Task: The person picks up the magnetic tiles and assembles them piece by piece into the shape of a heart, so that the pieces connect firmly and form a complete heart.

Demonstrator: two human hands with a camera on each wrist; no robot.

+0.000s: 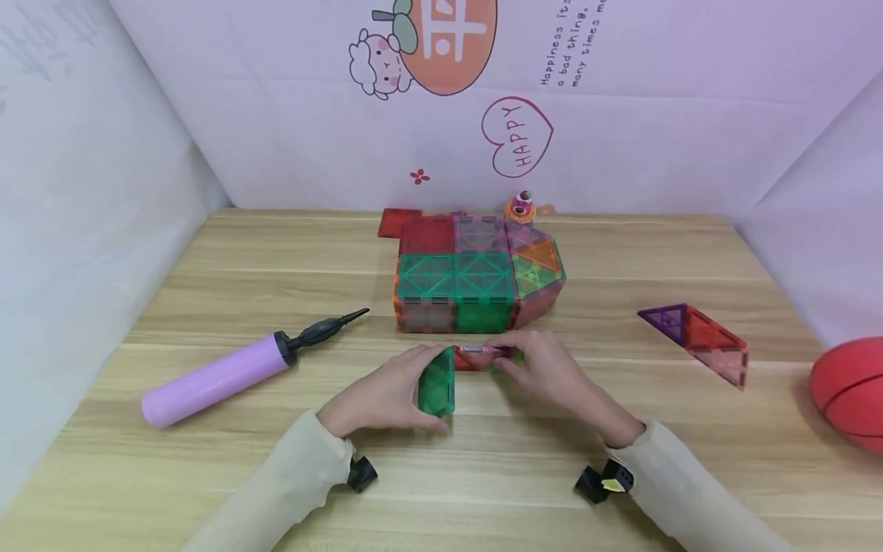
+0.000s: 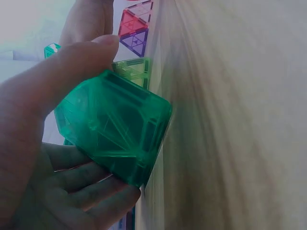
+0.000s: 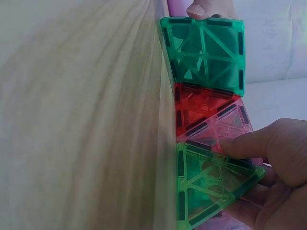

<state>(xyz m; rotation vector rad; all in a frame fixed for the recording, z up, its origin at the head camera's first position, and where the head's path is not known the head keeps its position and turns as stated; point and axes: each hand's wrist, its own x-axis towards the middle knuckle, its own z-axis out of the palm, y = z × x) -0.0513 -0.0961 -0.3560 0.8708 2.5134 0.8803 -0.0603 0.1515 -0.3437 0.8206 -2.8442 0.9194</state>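
Observation:
My left hand (image 1: 389,391) holds a green square magnetic tile (image 1: 437,383) upright on the table, thumb at one edge and fingers at the opposite one. In the right wrist view, a red triangular tile (image 3: 196,103) stands beside that square. A pink triangular tile (image 3: 230,122) adjoins the red one, and my right hand (image 1: 545,364) pinches it. The thumb lies on its near face, with the other fingers behind. Next to the pink tile stands a light green triangular tile (image 3: 211,179), partly covering the right fingers. Behind both hands sits a block built of coloured tiles (image 1: 455,276).
A purple hand pump (image 1: 221,379) lies at left. Three joined triangular tiles (image 1: 713,341) lie at right, near a red ball (image 1: 851,391). Behind the block are a red tile (image 1: 398,222) and a small toy figure (image 1: 520,207), close to the white back wall (image 1: 310,153).

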